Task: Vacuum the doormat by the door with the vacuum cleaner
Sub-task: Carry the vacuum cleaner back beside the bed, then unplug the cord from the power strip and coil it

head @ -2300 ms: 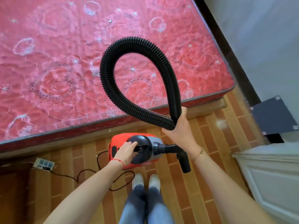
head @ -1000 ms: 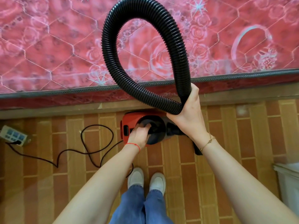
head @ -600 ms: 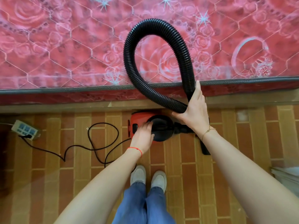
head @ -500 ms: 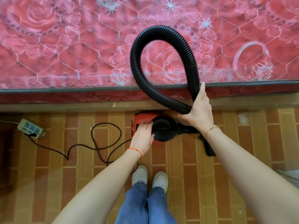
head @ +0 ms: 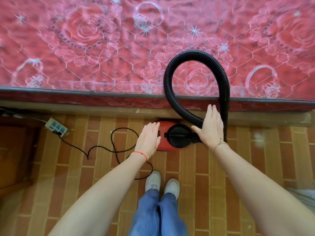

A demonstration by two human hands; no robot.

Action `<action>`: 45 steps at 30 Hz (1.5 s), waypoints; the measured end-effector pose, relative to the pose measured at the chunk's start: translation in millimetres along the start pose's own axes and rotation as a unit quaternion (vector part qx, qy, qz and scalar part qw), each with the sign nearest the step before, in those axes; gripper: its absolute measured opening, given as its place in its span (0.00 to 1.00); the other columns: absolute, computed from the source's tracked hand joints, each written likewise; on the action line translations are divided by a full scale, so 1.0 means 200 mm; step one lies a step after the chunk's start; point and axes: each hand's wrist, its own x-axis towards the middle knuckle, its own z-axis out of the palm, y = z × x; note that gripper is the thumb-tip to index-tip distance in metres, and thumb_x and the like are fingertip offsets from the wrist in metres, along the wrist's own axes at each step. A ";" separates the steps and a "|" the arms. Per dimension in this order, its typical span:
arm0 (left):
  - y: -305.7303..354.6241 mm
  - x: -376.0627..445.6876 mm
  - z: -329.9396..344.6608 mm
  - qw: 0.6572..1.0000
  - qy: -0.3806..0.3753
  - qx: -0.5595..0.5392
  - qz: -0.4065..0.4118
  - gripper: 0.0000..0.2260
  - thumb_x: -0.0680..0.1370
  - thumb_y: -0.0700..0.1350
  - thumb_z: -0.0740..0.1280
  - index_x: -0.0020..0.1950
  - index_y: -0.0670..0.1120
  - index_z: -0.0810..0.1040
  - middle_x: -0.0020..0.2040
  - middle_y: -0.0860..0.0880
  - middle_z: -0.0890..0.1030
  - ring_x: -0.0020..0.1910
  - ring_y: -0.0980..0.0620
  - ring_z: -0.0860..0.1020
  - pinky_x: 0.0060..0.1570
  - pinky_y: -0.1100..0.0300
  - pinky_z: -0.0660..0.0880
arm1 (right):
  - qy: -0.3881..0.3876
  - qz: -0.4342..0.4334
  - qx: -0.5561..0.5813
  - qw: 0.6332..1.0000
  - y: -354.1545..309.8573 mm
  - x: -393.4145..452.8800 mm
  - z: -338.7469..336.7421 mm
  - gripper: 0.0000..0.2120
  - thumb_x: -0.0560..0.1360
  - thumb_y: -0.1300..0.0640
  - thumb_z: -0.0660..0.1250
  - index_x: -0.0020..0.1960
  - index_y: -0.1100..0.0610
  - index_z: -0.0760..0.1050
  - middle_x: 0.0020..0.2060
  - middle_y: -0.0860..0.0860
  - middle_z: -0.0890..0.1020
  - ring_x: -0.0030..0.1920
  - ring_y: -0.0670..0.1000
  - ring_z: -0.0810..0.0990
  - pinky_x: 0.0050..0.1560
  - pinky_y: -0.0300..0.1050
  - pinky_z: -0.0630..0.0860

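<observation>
A small red vacuum cleaner (head: 166, 143) with a black top handle (head: 179, 135) sits on the brick-pattern floor against the bed base. Its black ribbed hose (head: 192, 53) loops up over the mattress edge and comes back down at the right. My left hand (head: 149, 138) is flat and open above the cleaner's left end, holding nothing. My right hand (head: 210, 126) is open too, fingers straight, just in front of the hose where it meets the cleaner. No doormat or door is in view.
A red quilted mattress (head: 102, 48) on a wooden base fills the top half. A white power strip (head: 57, 126) lies on the floor at the left, with the black cord (head: 117, 150) curling to the cleaner. My feet (head: 162, 183) stand below. A dark wooden piece (head: 12, 154) is at far left.
The cleaner was lowered onto the floor by the bed. My left hand let go of the handle and my right hand let go of the hose; both now open.
</observation>
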 end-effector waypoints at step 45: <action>-2.79 -1.07 -0.67 0.940 0.033 -0.108 -0.323 0.27 0.81 0.48 0.62 0.77 0.46 0.57 0.76 0.46 0.63 0.75 0.49 0.60 0.73 0.55 0.61 | -0.180 -0.340 -0.045 0.922 -3.11 -0.58 0.57 0.28 0.79 0.44 0.61 0.74 0.57 0.63 0.72 0.53 0.68 0.73 0.53 0.63 0.72 0.47 0.61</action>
